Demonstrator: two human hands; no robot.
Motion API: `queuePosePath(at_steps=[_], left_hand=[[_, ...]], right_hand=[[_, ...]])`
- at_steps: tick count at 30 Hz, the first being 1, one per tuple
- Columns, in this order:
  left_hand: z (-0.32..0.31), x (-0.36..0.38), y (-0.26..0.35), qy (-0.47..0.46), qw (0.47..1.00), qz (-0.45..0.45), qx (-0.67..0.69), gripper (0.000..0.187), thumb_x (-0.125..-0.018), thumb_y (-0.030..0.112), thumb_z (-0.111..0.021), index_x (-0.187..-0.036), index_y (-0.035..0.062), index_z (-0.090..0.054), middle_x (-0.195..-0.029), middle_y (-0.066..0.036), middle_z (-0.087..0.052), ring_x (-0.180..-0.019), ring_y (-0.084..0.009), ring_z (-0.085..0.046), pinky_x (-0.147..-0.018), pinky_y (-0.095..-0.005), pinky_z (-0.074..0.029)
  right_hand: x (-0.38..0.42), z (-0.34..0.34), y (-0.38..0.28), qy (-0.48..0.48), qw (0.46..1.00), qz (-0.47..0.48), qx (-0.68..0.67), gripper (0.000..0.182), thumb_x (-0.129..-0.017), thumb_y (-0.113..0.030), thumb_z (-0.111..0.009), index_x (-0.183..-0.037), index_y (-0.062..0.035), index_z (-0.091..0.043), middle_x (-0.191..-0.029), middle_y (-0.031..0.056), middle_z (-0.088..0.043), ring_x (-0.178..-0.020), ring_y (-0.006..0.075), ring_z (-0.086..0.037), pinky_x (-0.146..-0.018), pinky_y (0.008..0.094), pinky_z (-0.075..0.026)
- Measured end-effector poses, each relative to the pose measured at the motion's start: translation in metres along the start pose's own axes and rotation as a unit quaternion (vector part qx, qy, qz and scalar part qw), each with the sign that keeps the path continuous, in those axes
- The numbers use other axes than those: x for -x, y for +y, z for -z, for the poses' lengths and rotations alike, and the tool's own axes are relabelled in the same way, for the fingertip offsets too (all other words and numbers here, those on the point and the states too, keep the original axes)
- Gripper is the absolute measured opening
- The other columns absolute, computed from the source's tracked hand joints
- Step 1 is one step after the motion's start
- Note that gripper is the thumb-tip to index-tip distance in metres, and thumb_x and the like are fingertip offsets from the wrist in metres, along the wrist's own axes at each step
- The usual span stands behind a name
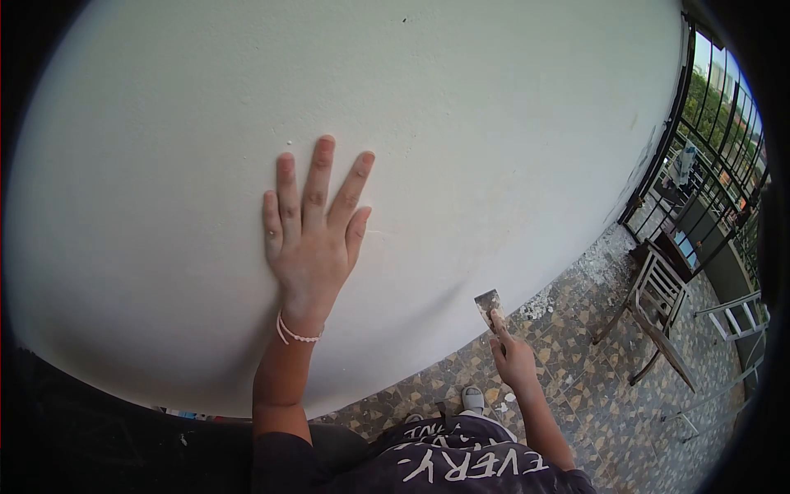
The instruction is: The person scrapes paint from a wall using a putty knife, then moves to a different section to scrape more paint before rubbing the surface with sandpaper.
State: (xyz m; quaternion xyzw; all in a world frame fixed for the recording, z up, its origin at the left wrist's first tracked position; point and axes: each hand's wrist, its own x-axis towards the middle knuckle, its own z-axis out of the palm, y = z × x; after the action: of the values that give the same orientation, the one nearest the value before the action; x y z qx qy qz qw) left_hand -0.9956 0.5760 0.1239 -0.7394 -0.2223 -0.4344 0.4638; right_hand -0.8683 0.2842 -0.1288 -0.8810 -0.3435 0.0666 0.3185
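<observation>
My left hand [315, 239] lies flat on the white wall [494, 123], palm down with its fingers spread. A thin light bracelet [298, 333] circles that wrist. Lower and to the right, my right hand [512, 354] is closed round the handle of a putty knife [487, 301], index finger stretched along it. The blade points up, near the lower edge of the wall, and looks smeared with pale residue. Small bumps and faint marks show on the wall around my left fingertips.
White flakes [539, 306] lie on the mosaic tile floor [592, 395] along the wall's foot. A wooden chair [658, 288] stands at the right, with a light metal ladder [736, 317] beyond it. A barred metal gate [712, 123] borders the wall's right end.
</observation>
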Motion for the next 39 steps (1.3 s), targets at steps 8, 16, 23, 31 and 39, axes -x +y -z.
queuePosePath(at_steps=[8,16,23,31,39], left_hand=[[0.009,-0.039,-0.096,0.146,0.985,0.094,0.006,0.054,-0.104,0.058,-0.023,-0.151,0.0405,-0.043,-0.164,-0.001,-0.031,-0.151,-0.0320,-0.027,-0.120,-0.0574,-0.026],[0.012,-0.027,-0.098,0.101,0.989,0.106,-0.007,0.055,-0.105,0.057,-0.020,-0.153,0.0399,-0.039,-0.164,-0.002,-0.029,-0.152,-0.0321,-0.025,-0.121,-0.0565,-0.024],[0.011,0.000,-0.078,0.031,0.994,0.101,0.012,0.061,-0.102,0.055,-0.036,-0.159,0.0376,-0.025,-0.167,-0.004,-0.021,-0.154,-0.0359,-0.017,-0.124,-0.0568,-0.013],[0.004,0.015,-0.012,-0.056,0.998,-0.013,0.022,0.080,-0.094,0.058,-0.049,-0.162,0.0251,-0.020,-0.168,-0.004,-0.017,-0.154,-0.0340,-0.015,-0.125,-0.0535,-0.008],[-0.009,0.037,0.065,-0.057,0.976,-0.209,-0.029,0.088,-0.095,0.064,-0.041,-0.163,0.0162,-0.010,-0.169,-0.001,-0.011,-0.155,-0.0239,-0.014,-0.127,-0.0467,-0.007]], right_hand=[[-0.040,0.059,-0.165,0.097,0.953,0.286,0.016,0.064,-0.099,-0.026,-0.060,-0.156,-0.0355,-0.034,-0.069,0.0092,-0.055,-0.046,0.0232,-0.056,-0.043,0.0368,-0.046],[-0.086,0.033,-0.212,0.132,0.931,0.338,0.025,0.064,-0.099,-0.023,-0.058,-0.156,-0.0402,-0.033,-0.070,0.0098,-0.053,-0.046,0.0220,-0.055,-0.041,0.0353,-0.046],[-0.088,-0.017,-0.164,0.156,0.934,0.322,0.008,0.060,-0.098,-0.021,-0.060,-0.154,-0.0354,-0.040,-0.070,0.0100,-0.053,-0.049,0.0235,-0.056,-0.044,0.0369,-0.046],[-0.056,-0.051,-0.095,0.069,0.969,0.238,0.018,0.059,-0.100,-0.025,-0.057,-0.155,-0.0332,-0.038,-0.071,0.0136,-0.058,-0.052,0.0309,-0.059,-0.049,0.0421,-0.050],[0.006,-0.064,-0.010,0.032,0.984,0.172,-0.026,0.062,-0.097,-0.021,-0.058,-0.155,-0.0223,-0.037,-0.082,0.0170,-0.065,-0.066,0.0375,-0.063,-0.061,0.0467,-0.052]])
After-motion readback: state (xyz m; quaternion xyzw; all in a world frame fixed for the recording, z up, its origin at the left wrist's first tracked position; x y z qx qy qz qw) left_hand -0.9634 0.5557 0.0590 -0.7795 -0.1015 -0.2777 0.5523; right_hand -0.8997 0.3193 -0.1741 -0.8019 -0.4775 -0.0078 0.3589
